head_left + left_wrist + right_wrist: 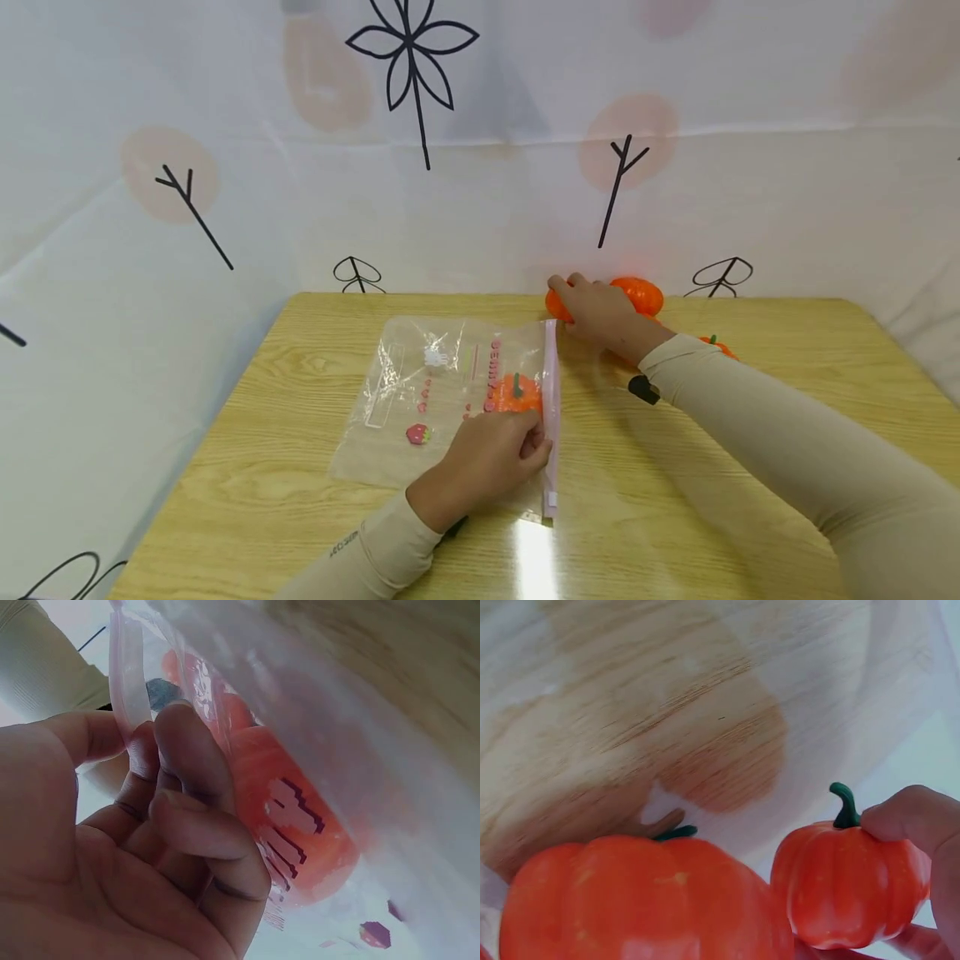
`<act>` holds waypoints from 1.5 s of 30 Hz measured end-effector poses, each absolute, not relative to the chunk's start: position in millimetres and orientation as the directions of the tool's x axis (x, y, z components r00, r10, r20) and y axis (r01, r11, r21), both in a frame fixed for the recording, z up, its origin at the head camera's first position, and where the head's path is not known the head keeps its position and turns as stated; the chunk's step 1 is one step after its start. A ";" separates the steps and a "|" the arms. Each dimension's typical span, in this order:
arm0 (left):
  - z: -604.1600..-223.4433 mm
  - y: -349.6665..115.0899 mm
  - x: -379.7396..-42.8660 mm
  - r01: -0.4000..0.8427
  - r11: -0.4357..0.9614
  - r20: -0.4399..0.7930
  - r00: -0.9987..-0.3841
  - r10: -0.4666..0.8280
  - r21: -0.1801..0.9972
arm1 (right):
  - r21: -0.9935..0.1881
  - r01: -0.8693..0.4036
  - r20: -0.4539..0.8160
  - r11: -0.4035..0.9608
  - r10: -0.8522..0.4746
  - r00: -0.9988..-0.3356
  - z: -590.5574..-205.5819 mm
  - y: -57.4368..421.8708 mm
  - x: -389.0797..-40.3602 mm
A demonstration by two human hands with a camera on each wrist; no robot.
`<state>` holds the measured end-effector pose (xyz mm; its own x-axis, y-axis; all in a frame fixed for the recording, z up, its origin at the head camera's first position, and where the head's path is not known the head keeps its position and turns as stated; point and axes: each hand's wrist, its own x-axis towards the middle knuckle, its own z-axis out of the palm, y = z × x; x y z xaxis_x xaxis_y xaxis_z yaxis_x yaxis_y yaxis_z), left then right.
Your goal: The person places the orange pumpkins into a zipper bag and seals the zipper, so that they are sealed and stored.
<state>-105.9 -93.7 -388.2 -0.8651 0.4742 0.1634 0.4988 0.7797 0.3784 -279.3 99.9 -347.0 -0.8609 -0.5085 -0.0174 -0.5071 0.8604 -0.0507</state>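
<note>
A clear zip bag (450, 379) with red strawberry prints lies flat on the table, its pink zip edge (551, 383) facing right. Inside it, near that edge, is an orange toy pumpkin (516, 393) with a green stem. My left hand (491, 454) pinches the bag at the zip edge between thumb and finger, the other fingers curled, as the left wrist view shows. At the back of the table, my right hand (600, 315) grips a small orange toy pumpkin (840, 885), its thumb beside the green stem. A pumpkin (645, 907) that looks larger in the right wrist view stands close by.
Behind the right hand an orange pumpkin (641, 294) sits at the table's back edge. Another pumpkin (722, 347) shows partly past the right forearm. A white patterned cloth (487, 208) hangs behind the wood-grain table (255, 442).
</note>
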 end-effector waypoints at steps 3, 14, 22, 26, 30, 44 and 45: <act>-388.8 -94.4 -106.5 0.499 0.780 0.164 -0.865 0.474 0.377 | -0.080 -0.498 0.006 0.863 -0.499 -0.866 -345.1 102.8 -272.8; -388.2 -95.8 -106.4 0.502 0.777 0.168 -0.863 0.476 0.379 | -0.115 -0.507 0.189 0.854 -0.482 -0.855 -344.4 111.9 -242.5; -389.8 -96.2 -105.6 0.505 0.770 0.169 -0.861 0.479 0.390 | -0.266 -0.421 0.170 0.867 -0.388 -0.906 -347.4 116.9 -219.3; -390.3 -96.3 -106.1 0.516 0.768 0.192 -0.856 0.480 0.379 | -0.321 -0.413 0.188 0.852 -0.370 -0.910 -350.8 119.9 -210.0; -389.7 -95.7 -106.4 0.523 0.768 0.193 -0.852 0.487 0.370 | -0.379 -0.391 0.183 0.838 -0.347 -0.920 -354.8 122.7 -201.5; -389.2 -94.3 -104.2 0.519 0.776 0.189 -0.854 0.485 0.357 | -0.588 -0.327 0.140 0.740 -0.305 -0.942 -367.7 129.6 -173.6; -389.2 -94.4 -104.3 0.519 0.776 0.189 -0.854 0.484 0.357 | -0.598 -0.322 0.137 0.734 -0.303 -0.943 -369.2 129.9 -171.9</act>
